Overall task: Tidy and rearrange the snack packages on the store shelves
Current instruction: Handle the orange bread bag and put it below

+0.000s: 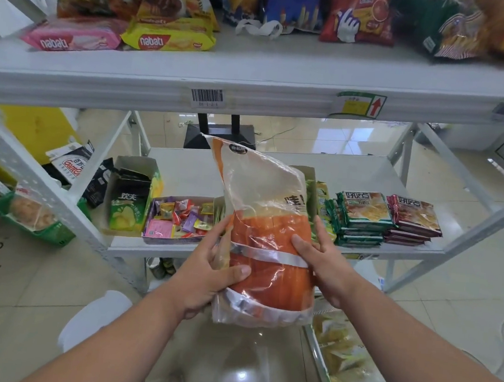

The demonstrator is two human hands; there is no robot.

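Note:
I hold a large orange-and-white snack bag upright in front of the lower shelf. My left hand grips its lower left edge, thumb across the front. My right hand grips its right side, thumb on the orange part. The upper shelf carries a pink Nabati pack, a yellow Nabati pack and several upright snack bags behind them, among them a red bag and a blue bag.
On the lower shelf stand a green carton, an open box of mixed sweets and stacks of green packs and dark red packs. A green basket sits at the left. A tray of yellow packs lies on the floor.

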